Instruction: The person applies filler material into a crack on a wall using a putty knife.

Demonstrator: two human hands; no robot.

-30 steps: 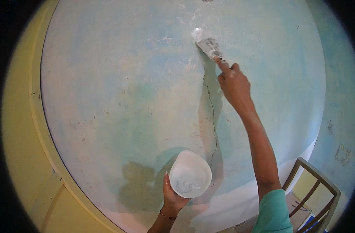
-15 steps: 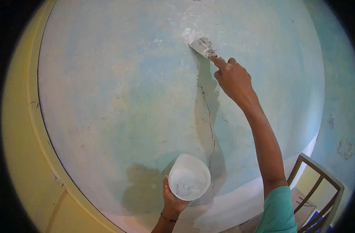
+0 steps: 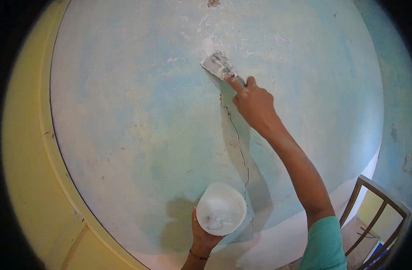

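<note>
My right hand (image 3: 254,104) is closed on a putty knife (image 3: 219,65), its index finger stretched along the blade. The wide, white-smeared blade lies against a pale blue wall (image 3: 161,112), just below a fresh white patch of filler (image 3: 207,45). Below the blade a thin dark crack (image 3: 239,139) runs down the wall. Low in front of the wall, my left hand (image 3: 203,234) holds a white plastic bowl (image 3: 221,198) from beneath and its left side. Some white paste (image 3: 220,222) sits in the bowl, whose opening faces me.
A yellow wall (image 3: 25,148) with a raised trim borders the left. At the lower right stands a brown metal railing (image 3: 381,198) beside a floor area. Near the top, a chipped brown spot (image 3: 213,3) marks the blue wall.
The putty knife in my right hand has moved down and left over the wall, leaving a smoother white patch above it. My left hand still holds the bowl, slightly lower in view.
</note>
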